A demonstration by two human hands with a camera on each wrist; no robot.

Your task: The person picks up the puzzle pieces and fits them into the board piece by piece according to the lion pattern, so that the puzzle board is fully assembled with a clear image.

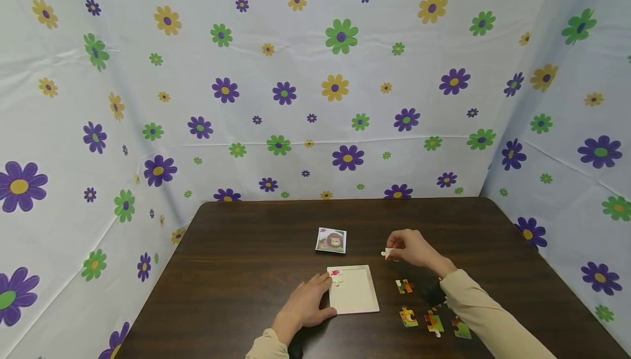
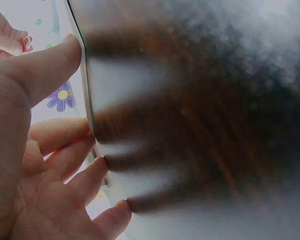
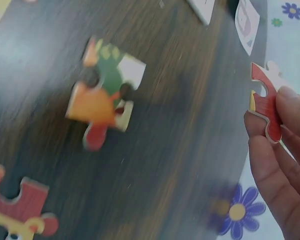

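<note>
My right hand (image 1: 414, 248) pinches a red and white jigsaw puzzle piece (image 3: 267, 107) between thumb and fingertips, held above the table right of the tray. A pale square puzzle tray (image 1: 357, 300) lies in the middle of the table. Inside its upper left corner sits one white puzzle piece with a pink print (image 1: 337, 278). My left hand (image 1: 307, 303) rests at the tray's left edge with fingers extended and thumb near the lower left corner. In the left wrist view, the fingertips (image 2: 120, 207) touch the tabletop and the tray's edge.
Several loose puzzle pieces lie right of the tray, among them an orange and green one (image 1: 404, 286) and a yellow one (image 1: 408, 317); the right forearm partly covers others. A lion picture card (image 1: 331, 240) lies behind the tray. A flowered cloth (image 1: 305, 63) surrounds the dark wooden table (image 1: 236, 271).
</note>
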